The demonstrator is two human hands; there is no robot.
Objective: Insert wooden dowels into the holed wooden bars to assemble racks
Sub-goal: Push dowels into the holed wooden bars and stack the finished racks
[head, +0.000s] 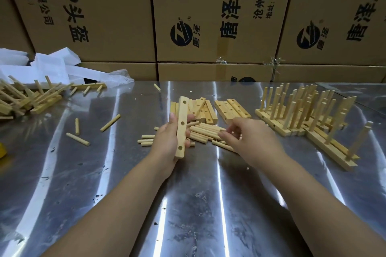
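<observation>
My left hand grips a pale wooden bar with three holes, held upright above the table. Its holes hold no dowels. My right hand reaches into a pile of loose dowels lying just behind the bar, its fingertips down among them; whether they pinch one is hidden. More holed bars lie stacked behind the dowels. Several finished racks with upright dowels stand at the right.
The shiny metal table carries stray dowels at the left. A heap of assembled pieces and white paper lie at the far left. Cardboard boxes wall off the back.
</observation>
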